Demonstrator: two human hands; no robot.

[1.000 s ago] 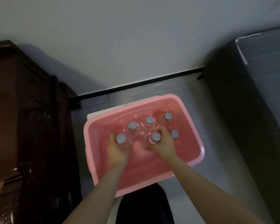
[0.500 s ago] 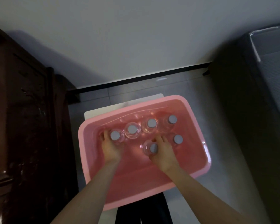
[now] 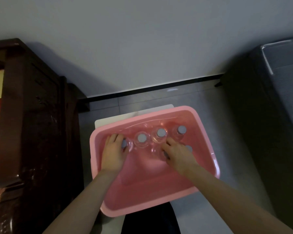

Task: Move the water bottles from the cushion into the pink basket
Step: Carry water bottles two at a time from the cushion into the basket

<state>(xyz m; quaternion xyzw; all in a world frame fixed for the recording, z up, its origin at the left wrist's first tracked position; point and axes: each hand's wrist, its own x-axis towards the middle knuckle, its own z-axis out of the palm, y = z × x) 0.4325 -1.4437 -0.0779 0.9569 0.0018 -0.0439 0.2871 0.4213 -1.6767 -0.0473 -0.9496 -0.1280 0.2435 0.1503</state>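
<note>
The pink basket point(image 3: 208, 159) sits on a white stool in front of me. Several clear water bottles with grey caps stand upright along its far side, among them a middle bottle point(image 3: 142, 138), a bottle point(image 3: 161, 133) to its right and a far-right bottle point(image 3: 181, 130). My left hand point(image 3: 112, 152) is wrapped around the leftmost bottle point(image 3: 125, 144) inside the basket. My right hand point(image 3: 177, 153) covers and grips a bottle in the nearer row; its cap barely shows under the fingers. Another cap point(image 3: 189, 148) peeks out beside that hand. No cushion is in view.
A dark carved wooden cabinet point(image 3: 34, 129) stands close on the left. A dark grey piece of furniture point(image 3: 267, 115) fills the right side. The white stool point(image 3: 117, 118) shows behind the basket, with tiled floor and a wall with black skirting beyond.
Both hands have lowered with their bottles deeper into the basket. The left bottle moved left toward the basket's wall. The right hand now covers its bottle's cap.
</note>
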